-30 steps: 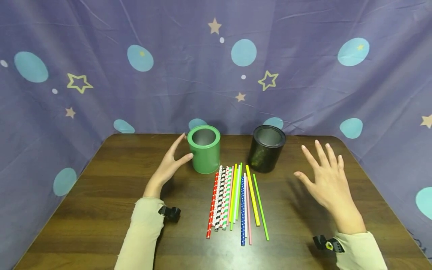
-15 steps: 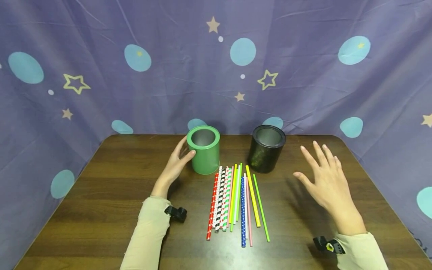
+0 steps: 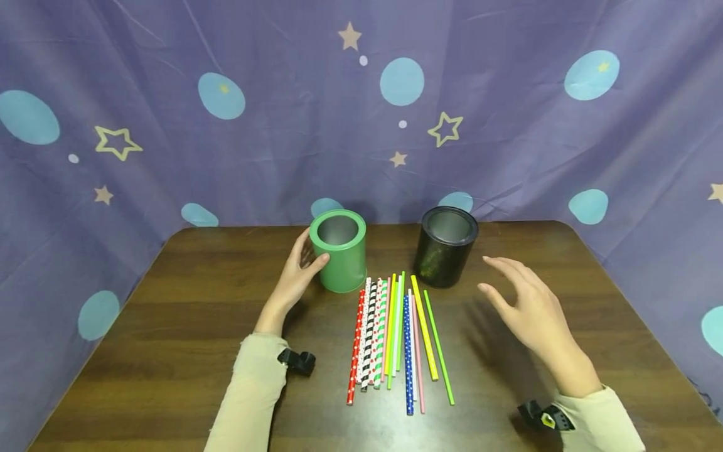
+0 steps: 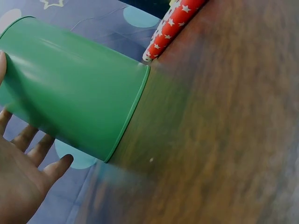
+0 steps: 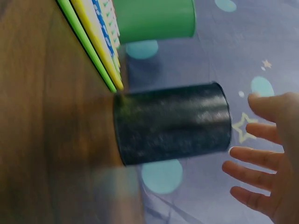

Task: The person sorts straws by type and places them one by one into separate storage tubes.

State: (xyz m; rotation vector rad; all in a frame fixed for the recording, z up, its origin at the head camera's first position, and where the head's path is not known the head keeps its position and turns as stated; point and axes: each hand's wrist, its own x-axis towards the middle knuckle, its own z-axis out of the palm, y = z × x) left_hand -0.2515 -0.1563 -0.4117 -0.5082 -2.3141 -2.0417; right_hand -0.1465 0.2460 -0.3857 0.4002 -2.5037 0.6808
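In the head view a green can (image 3: 343, 267) stands upright on the wooden table. My left hand (image 3: 290, 276) holds it at the left side, thumb across the front and fingers reaching behind; the fingertips are partly hidden by the can in the left wrist view. To the right, a black can (image 3: 443, 257) also stands upright. My right hand (image 3: 531, 307) hovers right of it, fingers extended and thumb apart, not touching; the right wrist view shows a gap between fingertips and can. Patterned and plain drinking straws (image 3: 375, 333) lie in front of the cans.
The brown wooden table (image 3: 169, 351) has its far edge just behind both cans. A purple cloth (image 3: 271, 157) with stars and blue ovals hangs behind it. The open mouths of both cans face up.
My left hand has moved right to the green can and taken hold of it. My right hand has shifted left toward the black can, its fingers now turned closer together.
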